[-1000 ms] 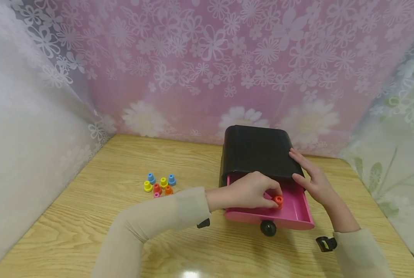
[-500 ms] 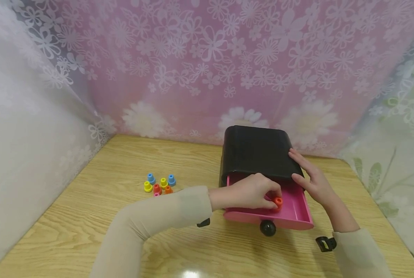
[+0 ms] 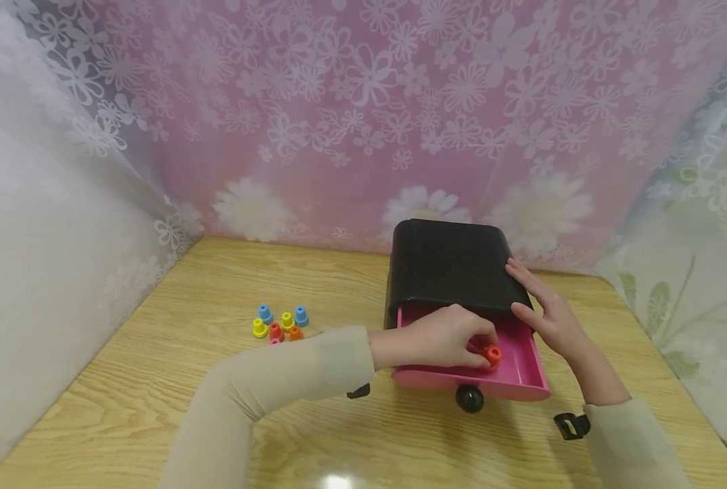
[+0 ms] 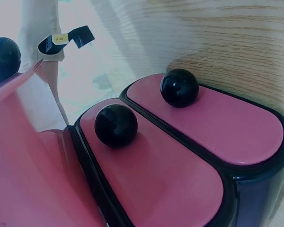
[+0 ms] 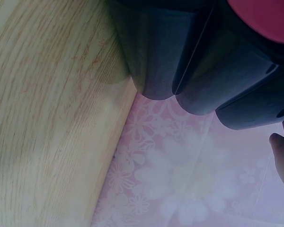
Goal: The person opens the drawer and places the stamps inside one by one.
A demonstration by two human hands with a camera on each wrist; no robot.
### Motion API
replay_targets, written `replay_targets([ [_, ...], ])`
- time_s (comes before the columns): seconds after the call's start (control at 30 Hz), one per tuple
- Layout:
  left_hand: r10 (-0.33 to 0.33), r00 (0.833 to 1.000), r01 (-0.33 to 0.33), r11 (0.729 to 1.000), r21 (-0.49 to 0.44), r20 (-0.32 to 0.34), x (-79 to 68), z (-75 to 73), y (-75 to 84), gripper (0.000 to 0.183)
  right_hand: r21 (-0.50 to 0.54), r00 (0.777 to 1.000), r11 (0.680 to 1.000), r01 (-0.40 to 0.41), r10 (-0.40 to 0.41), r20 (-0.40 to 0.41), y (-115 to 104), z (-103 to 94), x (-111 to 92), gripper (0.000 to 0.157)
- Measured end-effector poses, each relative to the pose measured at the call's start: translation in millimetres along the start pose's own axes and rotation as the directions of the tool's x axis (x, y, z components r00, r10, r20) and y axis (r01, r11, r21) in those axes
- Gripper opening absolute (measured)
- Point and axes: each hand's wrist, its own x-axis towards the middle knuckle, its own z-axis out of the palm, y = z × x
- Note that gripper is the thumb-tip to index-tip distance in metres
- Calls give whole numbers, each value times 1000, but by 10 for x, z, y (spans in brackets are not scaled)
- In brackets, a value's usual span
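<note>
The left hand (image 3: pixel 436 337) pinches a red peg (image 3: pixel 493 357) in its fingers, inside the pink drawer (image 3: pixel 518 360), with a gap to the right wall. The right hand (image 3: pixel 552 318), fingers spread, touches the right edge of the smooth black box (image 3: pixel 451 261) near the counter's (image 3: pixel 155 380) back edge. A sleeve (image 3: pixel 296 370) hides part of a pink peg (image 3: pixel 275 341) by bright, round little pegs (image 3: pixel 287 323) in the counter's left half.

Head view high; wrist views share cabinet (image 5: pixel 217 66) close-up
</note>
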Motion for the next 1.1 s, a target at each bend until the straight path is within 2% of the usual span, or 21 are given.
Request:
replay_targets([
  [0.23, 4, 997, -7, 999, -49, -71, -70, -66, -33, 23, -9, 1000, 1000, 2, -2, 2, -1, -13, 17, 54],
  [0.43, 12, 985, -29, 995, -93, -171, -187, -153, -119, 29, -13, 1000, 1000, 5, -5, -6, -5, -3, 6, 52],
  [0.63, -17, 961, -36, 982, -185, -276, -350, -213, -212, 30, -15, 1000, 1000, -4, 4, -8, -9, -4, 3, 52],
  [0.77, -66, 944, -31, 958, -287, -322, -469, -220, -282, 29, -12, 1000, 1000, 5, -5, -7, -37, -6, 6, 53],
  [0.93, -132, 924, -17, 924, -383, -359, -637, -232, -372, 28, 2, 1000, 1000, 18, -18, -10, -253, -8, 35, 51],
  [1.1, -168, 897, -12, 916, -401, -409, -807, -264, -453, 26, 17, 1000, 1000, 23, -22, -14, -355, -5, 39, 48],
])
